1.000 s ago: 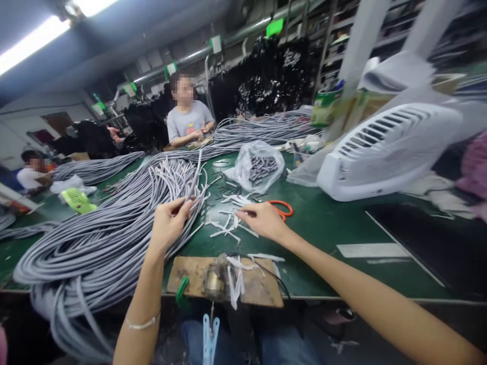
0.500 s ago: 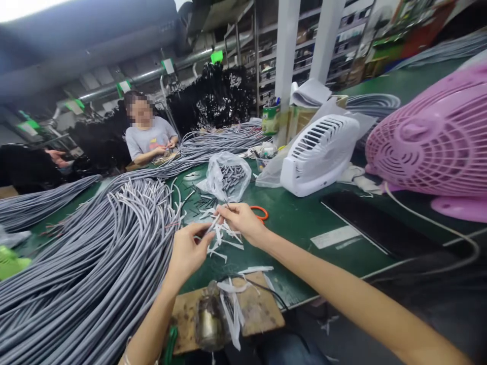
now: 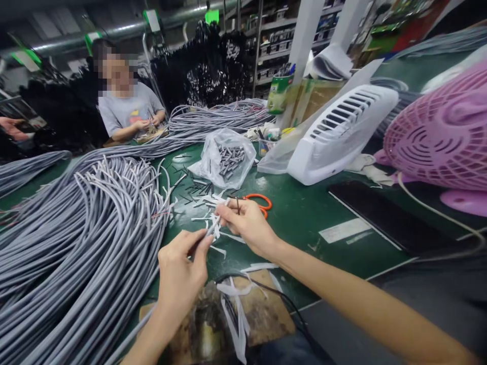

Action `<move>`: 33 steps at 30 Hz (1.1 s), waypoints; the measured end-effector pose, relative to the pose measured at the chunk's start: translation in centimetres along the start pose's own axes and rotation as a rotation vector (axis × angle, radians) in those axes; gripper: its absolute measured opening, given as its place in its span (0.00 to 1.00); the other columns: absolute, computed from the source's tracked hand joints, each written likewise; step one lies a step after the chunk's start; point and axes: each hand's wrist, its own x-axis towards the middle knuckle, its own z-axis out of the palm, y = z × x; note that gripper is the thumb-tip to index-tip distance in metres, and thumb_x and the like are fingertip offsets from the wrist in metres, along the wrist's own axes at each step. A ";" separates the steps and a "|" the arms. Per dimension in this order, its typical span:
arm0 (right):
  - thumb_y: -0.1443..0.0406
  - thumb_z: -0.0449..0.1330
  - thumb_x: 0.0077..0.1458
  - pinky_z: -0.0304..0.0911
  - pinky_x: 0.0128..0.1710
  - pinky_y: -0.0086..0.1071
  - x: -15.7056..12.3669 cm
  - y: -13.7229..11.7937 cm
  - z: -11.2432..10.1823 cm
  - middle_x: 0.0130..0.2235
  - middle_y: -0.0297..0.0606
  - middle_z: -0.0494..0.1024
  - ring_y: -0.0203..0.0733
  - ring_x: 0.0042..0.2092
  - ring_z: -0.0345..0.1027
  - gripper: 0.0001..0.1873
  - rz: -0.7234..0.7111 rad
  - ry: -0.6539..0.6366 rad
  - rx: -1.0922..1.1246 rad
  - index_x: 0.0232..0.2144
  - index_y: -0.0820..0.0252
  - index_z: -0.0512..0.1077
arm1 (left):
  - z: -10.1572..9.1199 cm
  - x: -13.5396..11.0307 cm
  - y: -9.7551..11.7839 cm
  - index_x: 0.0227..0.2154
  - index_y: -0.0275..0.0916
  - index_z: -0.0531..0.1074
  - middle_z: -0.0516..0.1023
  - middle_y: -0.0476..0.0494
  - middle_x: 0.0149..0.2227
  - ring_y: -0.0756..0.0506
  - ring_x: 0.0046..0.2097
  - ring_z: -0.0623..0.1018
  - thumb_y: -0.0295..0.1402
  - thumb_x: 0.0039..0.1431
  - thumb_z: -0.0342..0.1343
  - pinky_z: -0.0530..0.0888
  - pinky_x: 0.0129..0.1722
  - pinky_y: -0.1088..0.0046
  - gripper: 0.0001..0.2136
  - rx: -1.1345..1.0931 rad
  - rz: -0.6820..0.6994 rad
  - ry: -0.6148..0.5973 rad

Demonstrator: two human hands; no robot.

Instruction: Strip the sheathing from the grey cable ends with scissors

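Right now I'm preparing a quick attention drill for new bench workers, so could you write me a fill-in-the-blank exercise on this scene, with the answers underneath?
1. The left hand and the right hand hold a grey cable, while a big pile of cables lies on the person's ____ side.
2. The handle loop showing past the right hand is coloured ____.
3. The short grey pieces lie inside a clear plastic ____.
4. The large fan at the right edge is coloured ____.

Missing words: left; orange; bag; pink.

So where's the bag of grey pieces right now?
In the head view, the bag is on the green table, just above the picture's centre, beyond your right hand and left of the white fan.
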 end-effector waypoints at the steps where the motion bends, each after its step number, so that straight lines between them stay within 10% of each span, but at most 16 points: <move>1: 0.50 0.64 0.37 0.41 0.14 0.24 -0.1 0.1 0.1 0.16 0.27 0.65 0.24 0.16 0.46 0.22 -0.004 -0.001 0.003 0.17 0.63 0.66 | 0.1 -0.1 0.0 0.29 0.36 0.76 0.72 0.50 0.19 0.52 0.20 0.70 0.34 0.55 0.52 0.67 0.22 0.77 0.10 -0.001 -0.001 -0.006; 14: 0.50 0.61 0.44 0.52 0.19 0.24 -1.0 0.1 0.6 0.17 0.29 0.65 0.29 0.20 0.57 0.21 -0.093 -0.063 -0.229 0.21 0.62 0.67 | 0.3 -0.5 0.2 0.35 0.36 0.77 0.68 0.51 0.19 0.54 0.20 0.66 0.33 0.55 0.52 0.63 0.19 0.81 0.10 -0.141 -0.068 -0.012; 23: 0.65 0.52 0.58 0.57 0.28 0.26 -2.5 0.1 -0.6 0.23 0.36 0.72 0.33 0.25 0.64 0.14 -0.782 0.056 -0.942 0.24 0.63 0.72 | 0.2 -0.2 0.0 0.39 0.36 0.75 0.65 0.53 0.21 0.55 0.20 0.64 0.29 0.55 0.53 0.63 0.19 0.81 0.10 0.016 0.090 0.150; 33: 0.66 0.52 0.58 0.57 0.27 0.26 -2.5 0.5 -0.5 0.22 0.36 0.72 0.33 0.24 0.64 0.14 -0.765 0.028 -0.990 0.24 0.64 0.73 | 0.4 -0.4 0.7 0.36 0.35 0.76 0.66 0.53 0.20 0.56 0.19 0.64 0.27 0.53 0.56 0.63 0.19 0.81 0.08 0.071 0.181 0.222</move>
